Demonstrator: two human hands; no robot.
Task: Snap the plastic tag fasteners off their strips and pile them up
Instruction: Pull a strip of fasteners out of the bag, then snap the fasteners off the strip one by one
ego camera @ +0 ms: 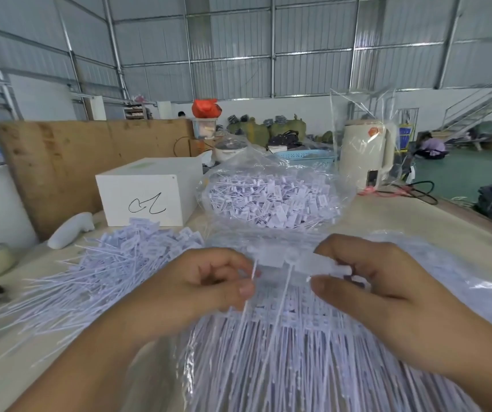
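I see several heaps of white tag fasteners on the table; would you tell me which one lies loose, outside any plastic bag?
The loose pile of fasteners, left of the left hand in front of the white box. The others lie in clear plastic.

My left hand (209, 285) and my right hand (366, 281) are both bare: no gloves, no rings, no watch or band at either wrist. My forearms are uncovered as far down as the bottom edge of the view, with no sleeve or cuff showing on either side. My nails are short and plain, without polish; my left thumbnail shows most clearly, flat and trimmed close. My fingers look fairly broad and rounded at the tips.
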